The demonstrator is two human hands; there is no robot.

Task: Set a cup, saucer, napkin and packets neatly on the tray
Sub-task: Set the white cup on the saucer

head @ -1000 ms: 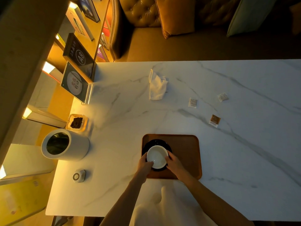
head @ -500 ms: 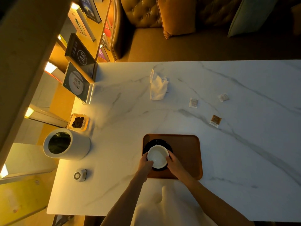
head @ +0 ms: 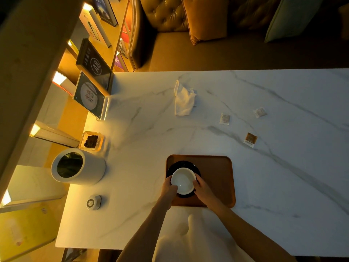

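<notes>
White porcelain sits between the two hands: the cup [head: 183,180] is held from both sides, the left hand [head: 169,187] curled against its left wall and the right hand [head: 203,189] curled against its right. It stands mouth up on the black saucer [head: 181,164], whose dark edge shows just beyond the knuckles. The saucer lies on the left half of the brown tray [head: 217,178]. I take the two-sided hold to be for centring, since a nudge from either side brings the cup to the middle of the saucer without tipping it. From above I cannot tell whether its foot is fully down.

Keeping the pair to the left leaves tray surface bare on the far side of the right hand, and I judge that room is meant for the rest. The napkin [head: 184,100] lies crumpled on the marble table [head: 283,167], well beyond both hands and straight ahead. It will likely need flattening to look neat. Ahead and to the right of the right hand lie the brown packet [head: 250,139], nearest, then a pale packet [head: 224,119] and a second pale packet [head: 260,112] furthest out. They lie apart from one another and none touches the tray.

Off to the left of the left hand stand a white canister [head: 79,167], a small dish [head: 91,141] of something dark and a round disc [head: 93,202].
</notes>
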